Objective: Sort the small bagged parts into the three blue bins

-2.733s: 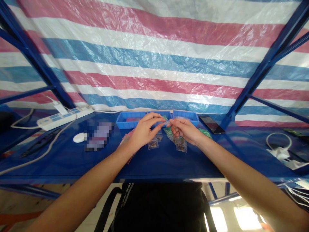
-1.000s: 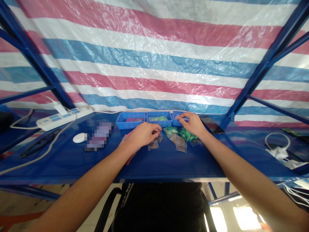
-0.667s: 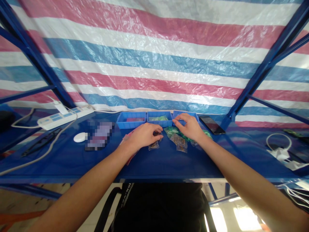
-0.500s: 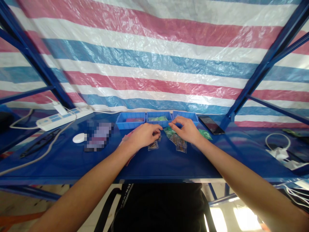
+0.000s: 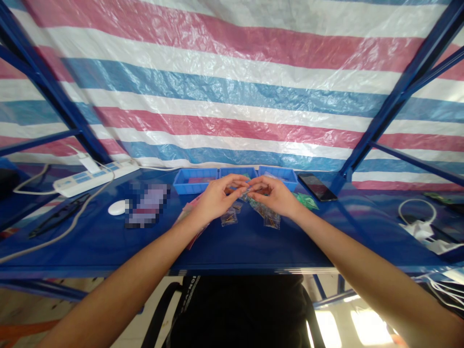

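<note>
Above the middle of the blue surface [image 5: 232, 244], the left hand [image 5: 216, 197] and the right hand [image 5: 276, 195] meet fingertip to fingertip, just in front of a row of three blue trays [image 5: 195, 180]. Both sets of fingers are pinched narrow on one small clear bag [image 5: 245, 192], which they hold between them a little above the surface; what the bag contains is too small to tell. The left thumb and forefinger close on it from the left, and the right thumb and forefinger from the right.

Below the hands, more small clear packets [image 5: 229, 218] lie flat on the surface, some with thin brownish pieces inside. One such packet [image 5: 271, 221] lies just beneath the right wrist. A green packet [image 5: 306, 200] lies to the right of the right hand, near a dark phone [image 5: 318, 186] that rests face up beside the right-hand tray. A pink sheet [image 5: 188, 212] shows under the left wrist.

Farther left on the surface are a blurred patch, a small white round object [image 5: 117, 208], a pair of black tweezers [image 5: 58, 216] and a white power strip [image 5: 96, 175] with its cable running toward the front edge. At the far right lies a coiled white cable [image 5: 416, 212]. A striped red, white and blue tarp [image 5: 232, 87] hangs behind the blue frame.
</note>
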Motion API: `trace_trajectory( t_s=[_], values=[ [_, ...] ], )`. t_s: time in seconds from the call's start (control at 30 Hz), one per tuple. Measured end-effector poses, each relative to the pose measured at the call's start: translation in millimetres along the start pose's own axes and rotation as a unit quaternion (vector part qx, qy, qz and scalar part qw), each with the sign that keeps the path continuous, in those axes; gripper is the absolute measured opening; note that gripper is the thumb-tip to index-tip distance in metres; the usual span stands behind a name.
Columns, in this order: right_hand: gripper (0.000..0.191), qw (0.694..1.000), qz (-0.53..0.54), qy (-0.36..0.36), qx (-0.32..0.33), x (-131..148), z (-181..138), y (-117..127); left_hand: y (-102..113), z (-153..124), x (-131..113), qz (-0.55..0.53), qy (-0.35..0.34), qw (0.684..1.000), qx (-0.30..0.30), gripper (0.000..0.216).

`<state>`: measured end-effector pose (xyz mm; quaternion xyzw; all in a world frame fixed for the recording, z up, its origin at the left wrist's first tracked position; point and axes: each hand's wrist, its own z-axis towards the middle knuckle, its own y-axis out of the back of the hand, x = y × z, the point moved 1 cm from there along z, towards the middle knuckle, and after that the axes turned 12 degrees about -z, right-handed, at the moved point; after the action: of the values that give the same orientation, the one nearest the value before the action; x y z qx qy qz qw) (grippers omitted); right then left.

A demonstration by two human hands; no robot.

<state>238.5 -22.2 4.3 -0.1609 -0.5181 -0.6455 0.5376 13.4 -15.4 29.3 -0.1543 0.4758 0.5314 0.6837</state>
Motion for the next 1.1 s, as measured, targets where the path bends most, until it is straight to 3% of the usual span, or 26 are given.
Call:
trace_trajectory(
  t_s=[0.2,0.57,0.83,1.1],
  values=[
    [0.041,0.996,0.068,-0.040,-0.028,-7.8,3.6,-2.1,0.1,-1.7,11.6,-0.022,0.026,0.999,-0.001,0.045],
    [0.033,1.000,0.003,-0.016,-0.025,-1.0,-0.4,-6.2,0.2,-2.6,0.2,0.078,0.027,0.996,0.015,0.047],
    [0.036,0.999,0.010,-0.033,-0.034,3.6,1.0,-4.4,1.7,-1.2,1.4,0.079,-0.005,0.997,-0.023,0.047],
    [0.033,1.000,-0.009,-0.027,-0.015,3.7,-0.5,-5.4,2.8,-2.3,1.4,0.072,-0.028,0.997,-0.022,0.043]
  ],
)
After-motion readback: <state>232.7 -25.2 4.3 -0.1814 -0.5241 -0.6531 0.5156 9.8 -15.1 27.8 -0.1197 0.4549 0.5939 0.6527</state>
